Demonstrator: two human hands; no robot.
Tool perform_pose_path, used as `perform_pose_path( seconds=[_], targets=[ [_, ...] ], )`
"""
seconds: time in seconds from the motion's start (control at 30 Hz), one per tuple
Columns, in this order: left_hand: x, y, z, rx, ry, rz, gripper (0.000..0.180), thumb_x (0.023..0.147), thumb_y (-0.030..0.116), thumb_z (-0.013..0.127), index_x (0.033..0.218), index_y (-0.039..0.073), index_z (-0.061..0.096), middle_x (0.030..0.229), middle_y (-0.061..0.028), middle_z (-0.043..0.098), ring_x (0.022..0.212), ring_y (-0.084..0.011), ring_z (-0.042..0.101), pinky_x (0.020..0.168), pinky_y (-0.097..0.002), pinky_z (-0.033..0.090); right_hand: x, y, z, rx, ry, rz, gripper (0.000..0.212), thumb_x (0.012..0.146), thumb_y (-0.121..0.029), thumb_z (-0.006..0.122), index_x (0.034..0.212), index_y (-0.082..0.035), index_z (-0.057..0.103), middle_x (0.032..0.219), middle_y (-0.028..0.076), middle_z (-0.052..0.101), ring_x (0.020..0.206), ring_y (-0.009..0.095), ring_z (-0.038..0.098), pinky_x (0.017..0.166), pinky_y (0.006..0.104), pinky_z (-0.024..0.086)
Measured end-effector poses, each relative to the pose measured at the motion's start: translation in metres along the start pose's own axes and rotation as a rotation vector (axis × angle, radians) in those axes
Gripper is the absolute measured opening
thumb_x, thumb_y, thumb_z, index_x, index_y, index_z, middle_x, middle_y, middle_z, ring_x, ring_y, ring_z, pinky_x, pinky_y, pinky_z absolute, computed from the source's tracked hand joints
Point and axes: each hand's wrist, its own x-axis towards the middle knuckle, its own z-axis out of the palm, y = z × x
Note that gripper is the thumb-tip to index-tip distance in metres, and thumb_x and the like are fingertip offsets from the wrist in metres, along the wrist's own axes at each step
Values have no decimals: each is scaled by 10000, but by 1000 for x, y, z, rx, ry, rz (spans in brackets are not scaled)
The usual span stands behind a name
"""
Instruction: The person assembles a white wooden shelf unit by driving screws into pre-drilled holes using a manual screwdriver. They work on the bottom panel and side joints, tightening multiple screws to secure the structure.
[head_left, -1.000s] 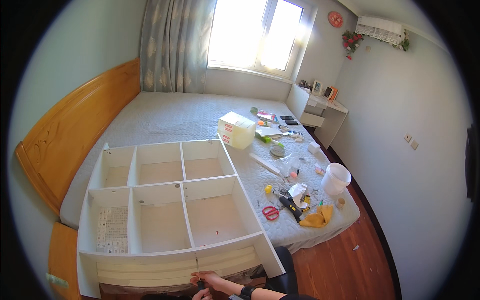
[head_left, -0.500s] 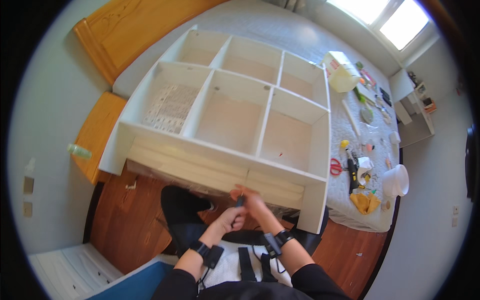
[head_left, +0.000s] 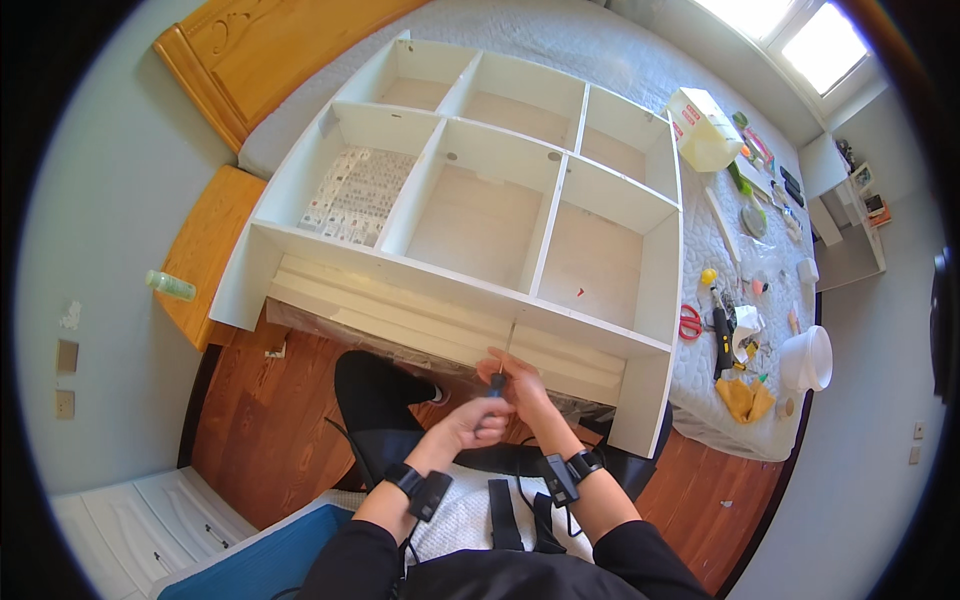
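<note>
A screwdriver (head_left: pixel 497 383) with a dark handle is up against the near side of a white shelf unit (head_left: pixel 415 268), its thin shaft pointing away from the person toward the long front board, a little right of that board's middle. I can't tell whether the tip actually meets the wood. The person's left hand (head_left: pixel 482 423) is curled closed round the lower end of the handle. The right hand (head_left: pixel 522 384) is just beyond it, fingers bent in around the shaft and the top of the handle; how firmly they pinch, I can't make out. Both wrists wear black straps with small boxes on them.

The shelf unit lies with its six compartments facing up, a speckled pale sheet (head_left: pixel 360 195) in the near-left one and a small red scrap (head_left: pixel 580 292) in the near-right one. It rests on a bed (head_left: pixel 690 400) with a quilted, pale cover. To its right on the bed are red scissors (head_left: pixel 690 322), a black-and-yellow tool (head_left: pixel 722 345), a mustard cloth (head_left: pixel 745 400) and a white bucket (head_left: pixel 806 360); farther up sits a pale yellow box (head_left: pixel 705 130). Over on the left, a green bottle (head_left: pixel 171 286) lies tipped on a wooden bedside stand (head_left: pixel 210 250), near the headboard (head_left: pixel 270 55).
</note>
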Motion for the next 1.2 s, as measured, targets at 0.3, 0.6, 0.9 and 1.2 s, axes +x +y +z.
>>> perform_pose_path(
  seconds=[0.3,0.6,0.9,1.2],
  targets=[
    [1,-12,19,295,372,244,198,876,253,571,790,88,504,493,10,450,401,-147,457,366,-271,332,2,0,7,-184,134,1,320,964,-172,441,1183,52,509,988,189,635,905,256,616,834,330,494],
    [-8,4,-2,-195,-404,51,320,937,186,449,624,123,438,448,46,368,301,-101,328,287,-245,241,-13,2,1,14,-236,86,513,977,-408,363,1230,18,494,1129,179,596,1031,239,575,922,336,452],
    [-13,7,17,-142,60,45,423,879,461,543,697,80,514,537,1,452,333,-90,369,279,-192,271,-34,12,-10,170,-485,233,656,936,-572,284,1295,-44,439,1185,125,561,1032,199,563,813,305,501],
    [-57,4,-8,1487,934,1157,445,884,418,574,815,-20,608,604,-100,585,522,-187,589,512,-282,479,-30,45,5,552,-250,163,420,897,-506,482,950,-90,507,769,11,517,724,142,532,734,287,462]
  ],
)
